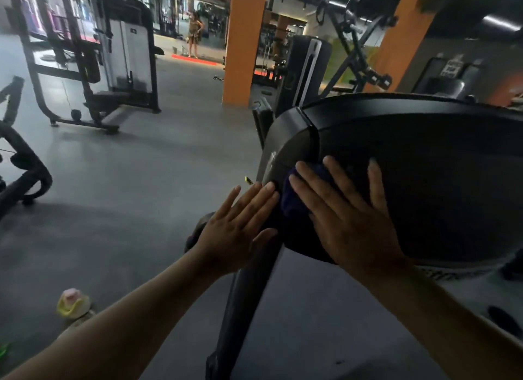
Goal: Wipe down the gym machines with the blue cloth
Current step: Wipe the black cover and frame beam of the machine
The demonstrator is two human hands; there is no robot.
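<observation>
Right hand (348,218), fingers spread, presses the upright-bunched blue cloth (294,205) on the machine (430,181); left hand (235,232) flat beside.

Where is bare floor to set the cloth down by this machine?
Widest bare patch: grey floor between the weight-stack machine, orange pillar and black housing. Smaller strip between support post and right forearm. Crowded: housing's left edge, where left hand lies beside right hand pressing the blue cloth.

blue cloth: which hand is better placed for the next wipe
Right. The right hand presses the blue cloth flat against the black machine housing; the left hand lies open beside the cloth.
</observation>
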